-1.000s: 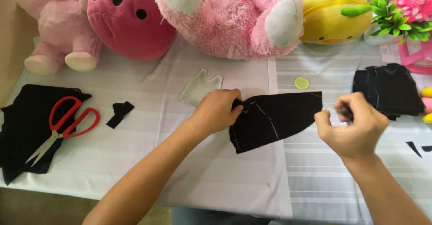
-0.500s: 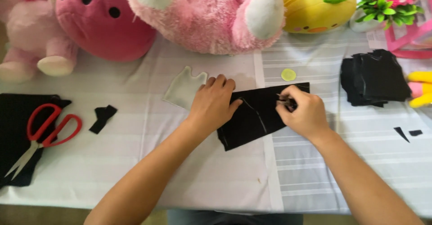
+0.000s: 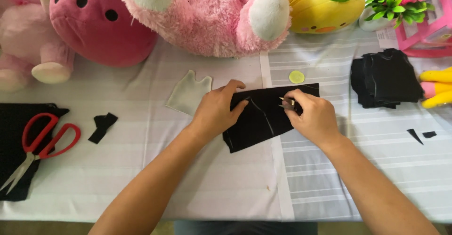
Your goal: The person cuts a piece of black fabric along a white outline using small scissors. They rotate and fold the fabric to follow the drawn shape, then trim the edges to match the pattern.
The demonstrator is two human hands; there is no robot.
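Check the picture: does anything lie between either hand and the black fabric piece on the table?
Nothing visible does. The left hand presses on the black fabric piece, and the right hand rests on it, pinching a small pale tool.

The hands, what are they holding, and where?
The left hand presses flat on the black fabric piece at its left end. The right hand pinches a small pale object, too small to identify, at its tip.

Bare striped cloth [image 3: 226, 188] lies open in front of my forearms, and between my left hand [image 3: 217, 113] and the red scissors [image 3: 43, 138] only a small black scrap [image 3: 102, 126] interrupts it. Plush toys [image 3: 207, 14] wall off the far edge. A black fabric stack [image 3: 385, 77] crowds the right.
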